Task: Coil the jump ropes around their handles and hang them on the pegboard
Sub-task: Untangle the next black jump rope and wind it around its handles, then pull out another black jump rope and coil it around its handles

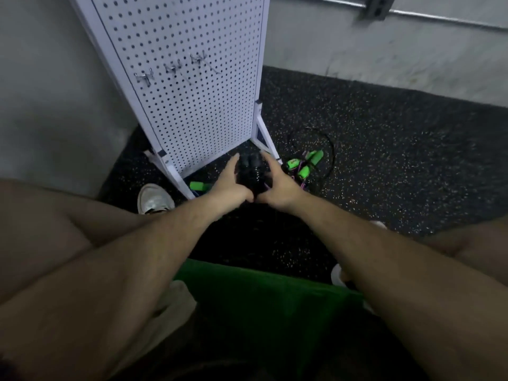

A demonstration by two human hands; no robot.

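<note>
Head view shows the left hand (229, 185) and right hand (277, 185) cupped around the black jump rope handles (250, 170) just in front of the pegboard (189, 86) base, fingers extended along the sides — whether they clamp firmly cannot be told. Risk: a loose grasp lets the cord unwind. Green-handled ropes (302, 166) beside the pegboard foot could snag — all hooks (176, 70) remain empty.

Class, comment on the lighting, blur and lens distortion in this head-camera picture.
Head view: dim, flat light; the black handles between the left hand and right hand lose detail against the dark floor; the hooks are smeared by blur; the wide lens slants the pegboard.
</note>
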